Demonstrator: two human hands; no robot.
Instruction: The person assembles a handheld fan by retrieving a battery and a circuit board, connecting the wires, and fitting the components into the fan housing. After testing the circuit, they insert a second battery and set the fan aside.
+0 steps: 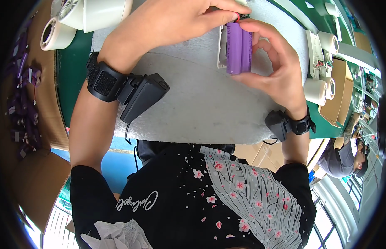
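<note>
A purple battery pack (239, 49) of two cylindrical cells side by side is at the top, right of the middle. My right hand (281, 60) grips it from the right, thumb at its near end and fingers near its far end. Behind its left side shows the edge of a white plastic housing (221, 56). At the pack's far end my left hand (186, 21) is closed, its thumb and fingertips at a short red wire (237, 17). A dark bit of circuit board (245, 16) peeks out there, mostly hidden by my fingers.
A grey-white mat (180, 99) covers the green table (72, 79). White plastic housings (106, 14) lie at the far left, and more white parts (316, 91) at the right. Beyond the left edge, a cardboard box (47, 108) holds several purple battery packs (25, 95). Another person (340, 159) is far right.
</note>
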